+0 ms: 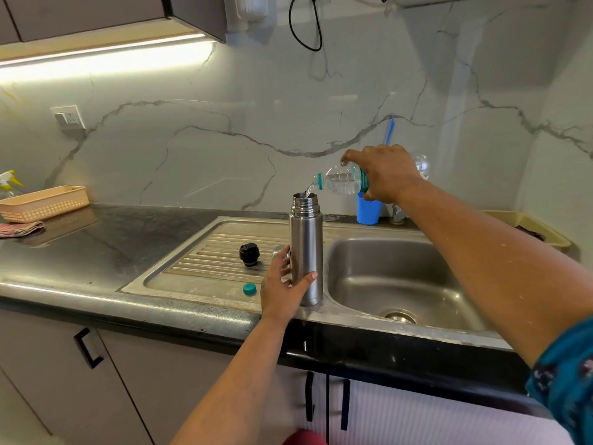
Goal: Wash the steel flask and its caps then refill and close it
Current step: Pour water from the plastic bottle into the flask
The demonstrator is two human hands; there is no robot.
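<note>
Head view, looking down over both forearms: the left hand (282, 284) reaches forward from below and wraps the lower part of the steel flask (305, 248), thumb across the front and fingers curled round the far side. The flask stands upright and uncapped on the steel strip between the ribbed draining board (205, 252) and the sink bowl (401, 281). The right hand (385, 173) comes in from the right, raised above the flask, and grips a clear plastic water bottle (340, 183) tipped almost level, its teal-ringed neck pointing left over the flask's mouth. A thin stream of water (308, 191) falls from the neck into the opening.

On the draining board, left of the flask, sits a black stopper cap (249, 253), and nearer the front edge lies a small teal bottle cap (249, 289). A steel cup lid (278, 252) shows partly behind the left hand's fingers. Behind the right hand stand a blue cup (369, 211) and a blue handle (390, 131) rising from it, partly hidden.

Further left on the dark stone bench (96, 245) are a beige basket (45, 203), a folded cloth (19, 229) and a spray bottle (8, 181) at the frame's edge. A second beige tray (529, 226) lies right of the sink. Veined marble-look panels (224, 123) back the bench, with a socket (69, 117), a lit strip under the cupboards, and a black cable (305, 27) hanging above.
</note>
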